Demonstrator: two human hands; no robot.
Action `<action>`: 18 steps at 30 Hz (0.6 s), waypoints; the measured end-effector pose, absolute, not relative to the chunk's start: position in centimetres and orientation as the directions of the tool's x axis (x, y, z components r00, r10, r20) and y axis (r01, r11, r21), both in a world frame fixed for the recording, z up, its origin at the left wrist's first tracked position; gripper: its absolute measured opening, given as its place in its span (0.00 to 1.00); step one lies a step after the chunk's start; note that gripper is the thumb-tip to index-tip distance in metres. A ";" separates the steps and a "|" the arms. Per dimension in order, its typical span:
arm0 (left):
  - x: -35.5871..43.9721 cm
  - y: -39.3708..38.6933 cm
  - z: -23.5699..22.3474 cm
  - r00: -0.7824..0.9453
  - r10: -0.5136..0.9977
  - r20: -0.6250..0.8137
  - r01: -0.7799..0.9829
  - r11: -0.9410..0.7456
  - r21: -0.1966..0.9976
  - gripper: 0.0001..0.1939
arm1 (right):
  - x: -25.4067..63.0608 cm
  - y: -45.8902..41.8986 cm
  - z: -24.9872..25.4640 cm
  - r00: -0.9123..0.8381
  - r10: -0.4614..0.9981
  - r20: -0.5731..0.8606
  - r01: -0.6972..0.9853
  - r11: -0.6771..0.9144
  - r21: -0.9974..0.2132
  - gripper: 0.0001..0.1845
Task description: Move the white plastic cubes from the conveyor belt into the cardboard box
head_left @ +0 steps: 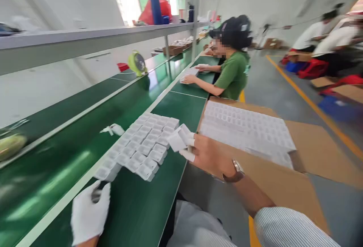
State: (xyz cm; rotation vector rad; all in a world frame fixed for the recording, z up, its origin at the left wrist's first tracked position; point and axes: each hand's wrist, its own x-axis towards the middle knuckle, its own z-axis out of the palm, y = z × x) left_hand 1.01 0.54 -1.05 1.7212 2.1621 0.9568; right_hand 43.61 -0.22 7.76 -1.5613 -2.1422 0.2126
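My right hand (202,150), with white covers on some fingertips and a wristwatch, grips a small white plastic box (179,137) above the bench edge. The box is tilted, its hollow partly showing. Beside it, many similar white boxes (141,141) with compartments stand in close rows on the green work surface (127,209). In a white glove, my left hand (90,209) is at the near end of these rows, thumb and forefinger apart. A small greyish patch shows between them, and I cannot make out what it is.
At my right lies an open cardboard carton (272,182) holding rows of white boxes (244,130). A co-worker in a green shirt (234,73) handles a white tray farther along. A green fan (137,62) stands beyond the belt (70,145). A shelf (85,39) runs above.
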 end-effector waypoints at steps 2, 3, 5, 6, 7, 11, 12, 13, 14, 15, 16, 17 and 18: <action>0.1 0.1 -2.1 -0.314 0.911 0.267 0.788 0.093 0.609 0.27 | 37.8 -1.5 7.4 -0.536 0.744 0.400 0.647 0.666 -0.371 0.14; -0.3 -0.1 -2.5 -0.322 0.896 0.306 0.801 0.087 0.592 0.28 | 35.1 -2.1 6.8 -0.628 0.669 0.398 0.585 0.743 -0.326 0.16; -0.7 -0.3 -3.1 -0.385 0.865 0.321 0.753 0.093 0.651 0.27 | 30.5 -3.1 5.0 -0.751 0.588 0.300 0.534 0.808 -0.247 0.18; -0.8 -0.5 -3.3 -0.409 0.860 0.304 0.725 0.104 0.681 0.26 | 28.5 -3.3 4.0 -0.795 0.562 0.228 0.517 0.825 -0.229 0.15; -0.9 -0.6 -3.4 -0.430 0.858 0.282 0.695 0.115 0.710 0.26 | 26.8 -3.2 3.0 -0.818 0.551 0.163 0.513 0.828 -0.224 0.10; -0.9 -1.1 -3.2 -0.455 0.864 0.214 0.621 0.136 0.772 0.26 | 22.3 -1.7 0.9 -0.790 0.606 0.091 0.577 0.786 -0.223 0.03; -1.0 -1.3 -3.2 -0.451 0.869 0.206 0.610 0.132 0.781 0.27 | 21.6 -1.3 0.8 -0.781 0.617 0.094 0.589 0.778 -0.219 0.03; -1.0 -1.5 -3.1 -0.439 0.876 0.198 0.601 0.123 0.790 0.27 | 21.1 -1.1 0.8 -0.773 0.628 0.096 0.600 0.771 -0.214 0.04; -1.1 -1.7 -3.0 -0.434 0.877 0.204 0.609 0.119 0.784 0.27 | 20.8 -1.0 1.0 -0.770 0.631 0.099 0.604 0.769 -0.207 0.04; -1.2 -1.8 -2.9 -0.396 0.893 0.212 0.639 0.102 0.763 0.27 | 20.6 -1.0 1.1 -0.768 0.632 0.100 0.607 0.769 -0.201 0.04; -1.4 -1.7 -2.9 -0.375 0.900 0.221 0.672 0.100 0.734 0.26 | 20.7 -1.1 1.2 -0.765 0.637 0.098 0.612 0.766 -0.197 0.04; -1.5 -1.6 -2.8 -0.348 0.911 0.221 0.715 0.106 0.691 0.26 | 21.0 -1.1 1.3 -0.768 0.631 0.106 0.606 0.771 -0.196 0.04; -1.5 -1.3 -2.9 -0.317 0.924 0.212 0.757 0.112 0.644 0.26 | 21.7 -1.1 1.5 -0.780 0.606 0.154 0.573 0.792 -0.213 0.05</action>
